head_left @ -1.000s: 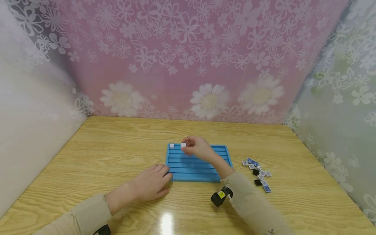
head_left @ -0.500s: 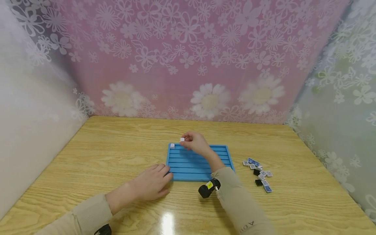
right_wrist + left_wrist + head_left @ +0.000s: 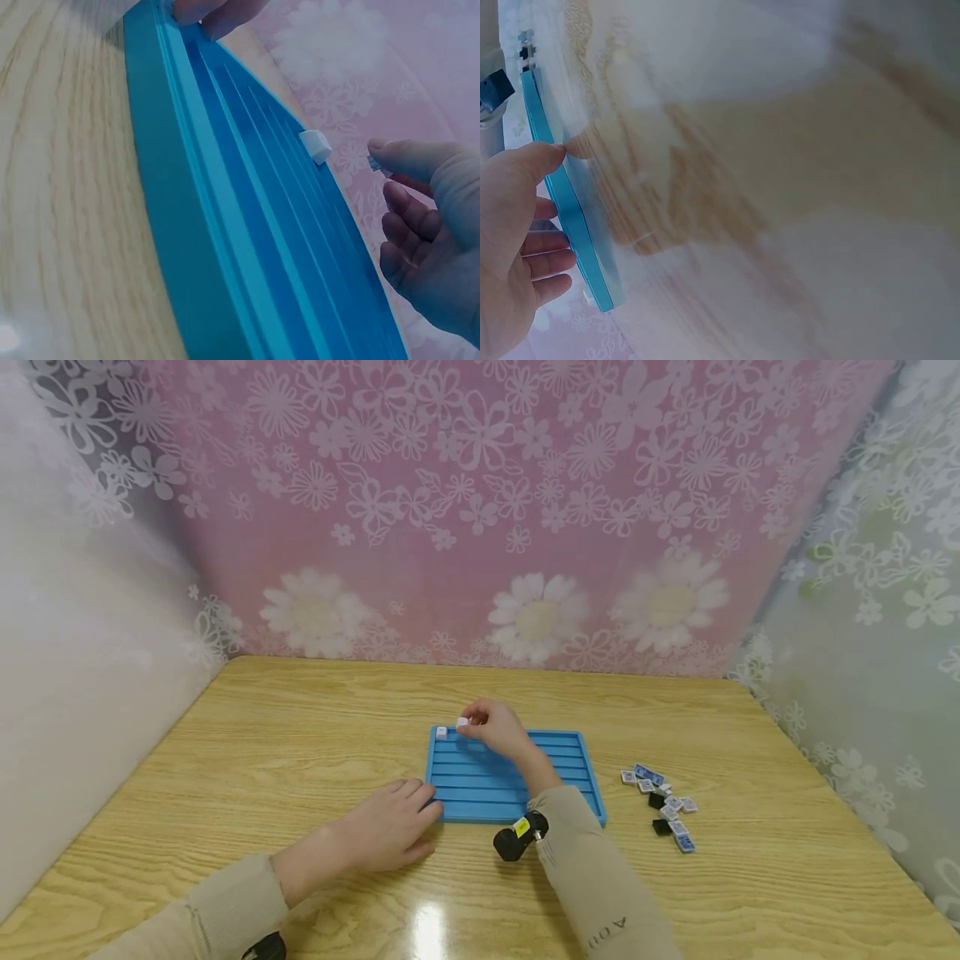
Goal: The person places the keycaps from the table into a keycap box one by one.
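pinching a small white piece [image 3: 462,723], right fingers [image 3: 412,157] nearly meet; relaxed left fingers [image 3: 426,812] touch the blue tray [image 3: 476,817].

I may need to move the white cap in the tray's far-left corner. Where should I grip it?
Probably pinch the white cap by its upper sides, from above: it stands higher than the rim of the blue tray, close on its left and far sides.
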A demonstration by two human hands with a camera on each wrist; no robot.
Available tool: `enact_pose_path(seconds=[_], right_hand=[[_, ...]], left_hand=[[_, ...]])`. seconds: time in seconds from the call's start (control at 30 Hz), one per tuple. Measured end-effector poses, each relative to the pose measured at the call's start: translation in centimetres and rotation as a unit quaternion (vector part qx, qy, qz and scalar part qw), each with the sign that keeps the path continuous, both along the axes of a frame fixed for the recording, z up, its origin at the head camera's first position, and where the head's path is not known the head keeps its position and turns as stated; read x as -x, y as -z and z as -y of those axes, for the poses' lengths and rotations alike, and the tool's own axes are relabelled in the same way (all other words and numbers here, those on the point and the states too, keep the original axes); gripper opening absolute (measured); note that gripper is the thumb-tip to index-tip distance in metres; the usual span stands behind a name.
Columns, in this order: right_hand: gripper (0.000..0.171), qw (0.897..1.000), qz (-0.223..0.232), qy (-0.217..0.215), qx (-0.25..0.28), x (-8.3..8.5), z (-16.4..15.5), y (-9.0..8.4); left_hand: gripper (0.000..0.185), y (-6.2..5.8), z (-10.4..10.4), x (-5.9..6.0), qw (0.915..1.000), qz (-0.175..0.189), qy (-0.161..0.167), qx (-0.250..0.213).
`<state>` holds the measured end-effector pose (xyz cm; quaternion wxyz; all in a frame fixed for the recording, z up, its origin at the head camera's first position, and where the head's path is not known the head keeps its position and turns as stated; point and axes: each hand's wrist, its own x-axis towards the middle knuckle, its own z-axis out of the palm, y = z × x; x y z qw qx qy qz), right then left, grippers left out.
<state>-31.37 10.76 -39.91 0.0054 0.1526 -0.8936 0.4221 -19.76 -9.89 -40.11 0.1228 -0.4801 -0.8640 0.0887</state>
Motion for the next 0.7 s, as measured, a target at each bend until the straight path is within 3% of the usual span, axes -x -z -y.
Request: enact_pose_path(seconds=[0.37, 0.7], right_hand=[[0.023, 1.000, 0.001, 0.010, -0.015, 0.3, 1.0, 0.9], [0.023, 0.996, -0.014, 0.029, -0.087, -0.1, 1.2, 0.3]], left_hand=[[0.039, 0.0, 0.0, 0.1, 1.0000, 0.000, -0.003, 0.000], [0.039, -0.3, -0.1, -0.2, 1.0000, 0.004, -0.001, 0.007]])
